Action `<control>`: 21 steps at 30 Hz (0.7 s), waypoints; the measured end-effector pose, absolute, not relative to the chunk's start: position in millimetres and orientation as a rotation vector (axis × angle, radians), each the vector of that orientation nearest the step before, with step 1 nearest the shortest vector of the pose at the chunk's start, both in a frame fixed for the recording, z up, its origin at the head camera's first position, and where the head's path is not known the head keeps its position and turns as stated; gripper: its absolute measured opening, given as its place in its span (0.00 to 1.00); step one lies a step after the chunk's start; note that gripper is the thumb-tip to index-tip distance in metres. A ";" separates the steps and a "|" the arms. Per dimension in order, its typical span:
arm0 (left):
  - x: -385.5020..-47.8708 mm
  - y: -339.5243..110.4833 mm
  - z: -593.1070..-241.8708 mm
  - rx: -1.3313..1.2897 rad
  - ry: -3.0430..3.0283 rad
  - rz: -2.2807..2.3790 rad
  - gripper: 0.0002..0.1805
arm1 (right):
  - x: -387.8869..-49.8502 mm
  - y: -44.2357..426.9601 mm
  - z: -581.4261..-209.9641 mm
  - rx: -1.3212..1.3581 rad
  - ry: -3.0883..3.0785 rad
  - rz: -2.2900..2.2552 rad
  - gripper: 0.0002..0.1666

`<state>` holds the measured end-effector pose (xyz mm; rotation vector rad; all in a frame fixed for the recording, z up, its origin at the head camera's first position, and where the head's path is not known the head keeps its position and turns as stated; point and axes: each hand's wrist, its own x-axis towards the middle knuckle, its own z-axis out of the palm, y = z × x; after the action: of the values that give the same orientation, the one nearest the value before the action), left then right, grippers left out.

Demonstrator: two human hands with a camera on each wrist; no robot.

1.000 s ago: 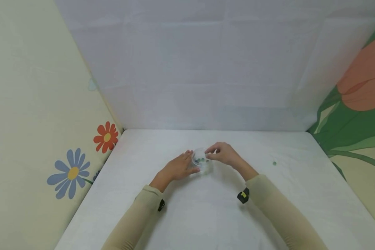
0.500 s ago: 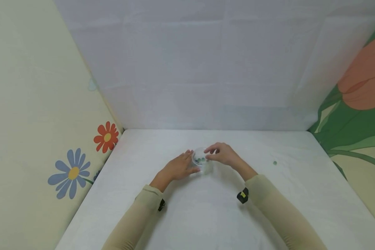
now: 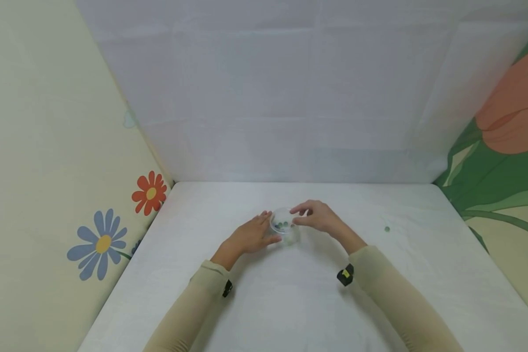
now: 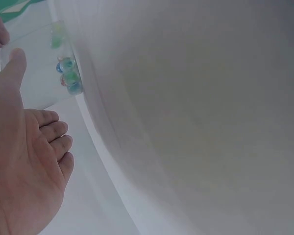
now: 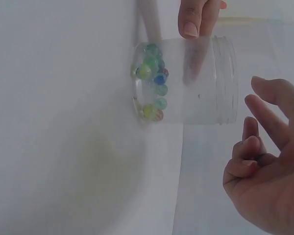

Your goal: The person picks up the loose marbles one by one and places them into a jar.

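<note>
A clear jar (image 3: 289, 239) without a lid stands upright on the white table, with several glass marbles (image 5: 149, 68) at its bottom. These are green, yellow and blue. My left hand (image 3: 251, 235) rests against the jar's left side, its fingers extended behind and the thumb along the front; the left wrist view shows the open palm. Just right of the rim hovers my right hand (image 3: 317, 216). In the right wrist view its thumb and index finger are apart with nothing between them, and the other fingers are bent. A single green marble (image 3: 386, 229) lies on the table farther right.
White cloth covers the table (image 3: 281, 303) and hangs as a backdrop (image 3: 268, 98) behind it. Flower-printed panels stand at the left (image 3: 39, 171) and right. A small black device (image 3: 345, 275) sits at the right wrist.
My right hand has shifted slightly right, away from the jar's mouth. The left hand, the jar and the loose marble stay where they were.
</note>
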<state>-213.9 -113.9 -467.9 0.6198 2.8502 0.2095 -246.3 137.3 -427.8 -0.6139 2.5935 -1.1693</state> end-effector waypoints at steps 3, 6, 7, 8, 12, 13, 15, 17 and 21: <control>-214.4 -114.5 -469.1 0.615 2.852 0.210 0.52 | -245.4 144.3 -425.4 -0.603 2.595 -1.168 0.21; -214.8 -115.1 -470.1 0.613 2.855 0.222 0.52 | -245.7 152.6 -424.6 -0.601 2.593 -1.162 0.23; -215.0 -115.1 -470.4 0.613 2.856 0.221 0.52 | -246.4 155.8 -424.9 -0.602 2.591 -1.158 0.24; -215.0 -115.0 -470.5 0.613 2.857 0.225 0.52 | -247.6 159.5 -425.7 -0.604 2.591 -1.149 0.25; -214.7 -115.1 -470.3 0.625 2.859 0.214 0.52 | -250.3 175.8 -426.8 -0.565 2.585 -1.127 0.27; -214.7 -115.0 -470.3 0.628 2.858 0.211 0.52 | -251.1 180.5 -427.2 -0.546 2.588 -1.120 0.28; -214.6 -115.0 -470.4 0.636 2.857 0.200 0.52 | -251.4 190.7 -426.9 -0.505 2.594 -1.109 0.29; -214.7 -115.3 -470.6 0.640 2.856 0.195 0.51 | -251.7 201.4 -426.9 -0.468 2.603 -1.099 0.30; -215.4 -115.8 -471.5 0.635 2.857 0.196 0.51 | -251.6 221.3 -426.6 -0.415 2.623 -1.079 0.32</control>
<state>-215.4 -115.8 -471.5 0.6352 2.8570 0.1957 -251.6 221.3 -426.6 -0.4148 2.6228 -1.0794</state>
